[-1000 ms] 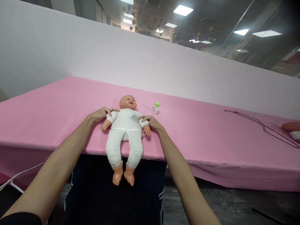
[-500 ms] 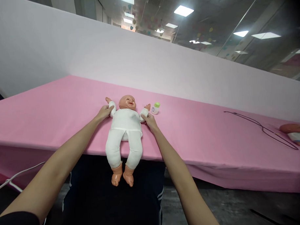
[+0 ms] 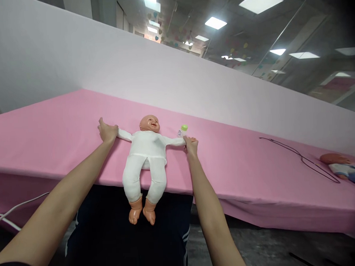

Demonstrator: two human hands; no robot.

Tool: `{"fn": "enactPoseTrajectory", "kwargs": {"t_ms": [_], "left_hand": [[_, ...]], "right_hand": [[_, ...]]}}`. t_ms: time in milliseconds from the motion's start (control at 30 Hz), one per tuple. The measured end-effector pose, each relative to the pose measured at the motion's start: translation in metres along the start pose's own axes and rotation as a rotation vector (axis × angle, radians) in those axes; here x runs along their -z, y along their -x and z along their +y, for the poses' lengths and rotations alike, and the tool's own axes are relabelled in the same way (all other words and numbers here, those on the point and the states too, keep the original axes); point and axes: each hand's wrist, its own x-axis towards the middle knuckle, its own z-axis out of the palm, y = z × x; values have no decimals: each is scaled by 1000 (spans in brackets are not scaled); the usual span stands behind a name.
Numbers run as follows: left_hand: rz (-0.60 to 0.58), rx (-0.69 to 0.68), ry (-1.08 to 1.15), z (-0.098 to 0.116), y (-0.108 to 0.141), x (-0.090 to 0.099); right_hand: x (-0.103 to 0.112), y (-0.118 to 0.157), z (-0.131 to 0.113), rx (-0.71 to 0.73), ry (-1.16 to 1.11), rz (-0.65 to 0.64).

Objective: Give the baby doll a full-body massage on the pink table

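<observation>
A baby doll [image 3: 148, 143] in a white cloth body lies face up on the pink-covered table [image 3: 231, 166], its legs hanging over the front edge. Both of its arms are stretched straight out sideways. My left hand [image 3: 107, 131] is closed around the end of the doll's arm on the left, hiding the doll's hand. On the other side, my right hand [image 3: 191, 145] grips the doll's other arm at the wrist, and the small doll fingers show beyond it. Just behind my right hand stands a small clear bottle with a green cap [image 3: 183, 129].
A thin dark cord [image 3: 300, 156] lies along the right part of the table. Near the right edge is a second doll [image 3: 344, 166] in white and blue clothes. A white low wall [image 3: 152, 71] runs behind the table. At lower left hangs a white cable [image 3: 23, 206].
My hands have moved apart, drawing the doll's arms from bent and raised to straight out at the sides. The view has shifted slightly, showing more of the second doll.
</observation>
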Motion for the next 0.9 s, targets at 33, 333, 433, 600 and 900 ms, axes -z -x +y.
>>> {"fn": "enactPoseTrajectory", "kwargs": {"t_ms": [33,333,433,600,900], "left_hand": [[8,-14,-83,0,1,2],[111,-210,-338,2,14,7],[143,-430,-282,25,31,5],[-276,-744,115,89,82,-38],[-1084,139,594,144,126,-199]], "right_hand": [[4,0,2,-8,43,21],[18,12,1,44,478,16],[27,10,-9,97,567,23],[35,-4,-29,272,588,-31],[14,-50,-23,707,533,-197]]}}
